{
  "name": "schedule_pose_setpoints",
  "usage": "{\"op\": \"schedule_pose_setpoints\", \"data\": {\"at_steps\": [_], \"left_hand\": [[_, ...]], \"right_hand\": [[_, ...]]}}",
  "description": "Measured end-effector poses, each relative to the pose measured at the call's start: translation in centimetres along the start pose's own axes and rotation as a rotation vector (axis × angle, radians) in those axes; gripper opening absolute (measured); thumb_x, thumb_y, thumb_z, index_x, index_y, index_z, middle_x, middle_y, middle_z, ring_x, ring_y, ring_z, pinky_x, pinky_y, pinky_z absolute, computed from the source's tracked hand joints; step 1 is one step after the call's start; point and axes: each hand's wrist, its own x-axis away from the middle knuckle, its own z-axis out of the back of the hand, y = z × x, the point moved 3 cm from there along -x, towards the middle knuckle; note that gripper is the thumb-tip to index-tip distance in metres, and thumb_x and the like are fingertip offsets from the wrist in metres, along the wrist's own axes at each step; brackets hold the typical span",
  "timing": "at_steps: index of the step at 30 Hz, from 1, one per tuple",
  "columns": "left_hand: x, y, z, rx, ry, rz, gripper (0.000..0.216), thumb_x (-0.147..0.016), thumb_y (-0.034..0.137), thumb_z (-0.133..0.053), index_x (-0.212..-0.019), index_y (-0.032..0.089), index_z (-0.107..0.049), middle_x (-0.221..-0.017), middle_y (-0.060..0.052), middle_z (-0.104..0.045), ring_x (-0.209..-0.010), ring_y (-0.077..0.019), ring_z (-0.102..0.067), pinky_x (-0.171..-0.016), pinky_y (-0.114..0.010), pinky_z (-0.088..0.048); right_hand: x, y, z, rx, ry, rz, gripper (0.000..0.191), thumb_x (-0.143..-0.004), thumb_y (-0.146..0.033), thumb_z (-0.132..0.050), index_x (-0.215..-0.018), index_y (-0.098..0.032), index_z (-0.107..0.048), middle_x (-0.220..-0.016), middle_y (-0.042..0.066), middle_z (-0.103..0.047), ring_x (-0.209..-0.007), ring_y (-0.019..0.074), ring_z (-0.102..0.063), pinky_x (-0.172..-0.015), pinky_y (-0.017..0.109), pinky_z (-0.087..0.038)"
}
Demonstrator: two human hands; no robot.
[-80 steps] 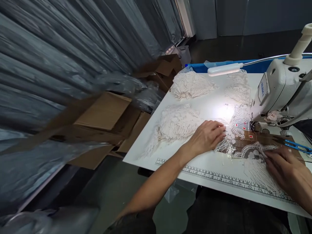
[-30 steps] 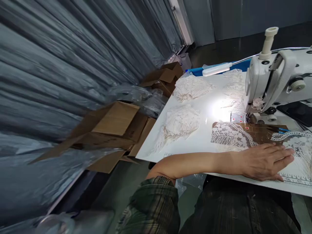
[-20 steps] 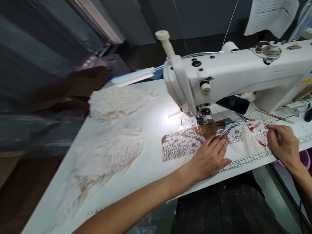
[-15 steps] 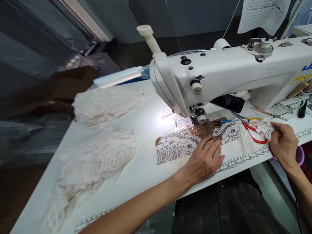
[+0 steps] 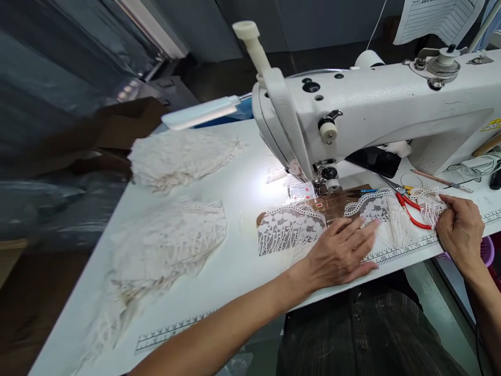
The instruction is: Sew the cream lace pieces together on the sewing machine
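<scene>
White scalloped lace trim (image 5: 291,230) runs along the front of the sewing machine (image 5: 368,104), its upper edge close by the presser foot (image 5: 323,190). My left hand (image 5: 344,250) lies over the lace below the needle area, palm down with the fingers stretched and a little spread. At the right end of the strip, my right hand (image 5: 461,224) pinches a bunched part of the lace between thumb and fingers. Red-handled scissors (image 5: 410,211) lie on the table just left of that hand, partly across the lace. A brown plate (image 5: 348,201) shows under the trim.
Two piles of white lace, a far pile (image 5: 180,156) and a near pile (image 5: 168,250), lie on the left of the white table (image 5: 242,277). A black phone (image 5: 378,161) rests under the machine arm. Printed ruler marks (image 5: 395,256) follow the front edge.
The fingers of my left hand have spread and the hand has slid a little right along the lace. My right hand still pinches its end. The whole view has shifted slightly.
</scene>
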Motion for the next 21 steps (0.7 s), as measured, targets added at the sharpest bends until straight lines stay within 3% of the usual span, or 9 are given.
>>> {"op": "schedule_pose_setpoints", "data": {"at_steps": [1,3,6,8,13,17,21], "left_hand": [[-0.1,0.0,-0.2,0.042,-0.024,-0.030,0.048,-0.102,0.046,-0.031,-0.107,0.010,-0.061,-0.108,-0.012,-0.069,-0.094,-0.0208,-0.062,-0.080,-0.033,-0.042],[0.0,-0.1,-0.4,0.066,-0.045,-0.031,0.051,-0.103,0.047,-0.030,-0.112,0.007,-0.060,-0.095,-0.010,-0.071,-0.082,-0.0184,-0.063,-0.071,-0.031,-0.041],[0.2,-0.3,-0.4,-0.001,-0.010,0.059,0.040,-0.100,0.039,-0.041,-0.078,0.012,-0.061,-0.058,0.000,-0.058,-0.051,-0.0137,-0.048,-0.057,-0.030,-0.032],[0.4,-0.3,-0.2,-0.037,0.014,0.089,0.042,-0.098,0.037,-0.045,-0.063,0.016,-0.053,-0.053,0.001,-0.052,-0.049,-0.0130,-0.045,-0.056,-0.030,-0.030],[0.4,0.1,0.2,-0.058,0.020,0.047,0.036,-0.096,0.039,-0.050,-0.073,0.013,-0.061,-0.080,-0.006,-0.067,-0.068,-0.0166,-0.056,-0.066,-0.032,-0.040],[0.6,0.1,-0.3,0.039,-0.013,0.041,0.040,-0.099,0.041,-0.045,-0.084,0.011,-0.065,-0.088,-0.008,-0.071,-0.077,-0.0176,-0.063,-0.069,-0.030,-0.047],[0.8,-0.1,-0.9,0.108,-0.010,0.004,0.046,-0.101,0.044,-0.040,-0.101,0.007,-0.067,-0.111,-0.010,-0.071,-0.101,-0.0199,-0.065,-0.089,-0.032,-0.050]], "right_hand": [[0.0,-0.1,0.0,0.003,-0.003,-0.006,0.035,-0.083,-0.020,-0.035,-0.098,-0.018,-0.066,-0.090,0.014,-0.065,-0.088,0.0324,-0.058,-0.074,0.046,-0.044],[-0.1,-0.2,0.1,0.006,-0.005,-0.013,0.035,-0.083,-0.020,-0.035,-0.098,-0.017,-0.066,-0.089,0.014,-0.065,-0.088,0.0319,-0.057,-0.075,0.045,-0.044],[-0.2,-0.2,0.1,-0.005,0.000,-0.010,0.035,-0.084,-0.021,-0.035,-0.097,-0.017,-0.067,-0.089,0.014,-0.065,-0.087,0.0317,-0.057,-0.076,0.046,-0.044],[-0.2,-0.2,0.1,-0.011,-0.008,-0.007,0.036,-0.085,-0.022,-0.035,-0.098,-0.016,-0.067,-0.089,0.014,-0.065,-0.087,0.0322,-0.058,-0.077,0.047,-0.044],[-0.1,-0.3,0.3,-0.029,-0.030,0.008,0.036,-0.089,-0.020,-0.036,-0.106,-0.017,-0.067,-0.096,0.017,-0.065,-0.094,0.0348,-0.059,-0.082,0.052,-0.047],[0.2,-0.9,1.6,-0.058,0.177,0.109,0.042,-0.092,-0.014,-0.035,-0.122,-0.021,-0.063,-0.107,0.016,-0.064,-0.108,0.0363,-0.058,-0.091,0.057,-0.048],[0.4,-3.3,2.7,-0.127,0.308,0.283,0.048,-0.089,-0.007,-0.044,-0.130,-0.026,-0.060,-0.108,0.015,-0.060,-0.109,0.0373,-0.057,-0.088,0.057,-0.050]]}}
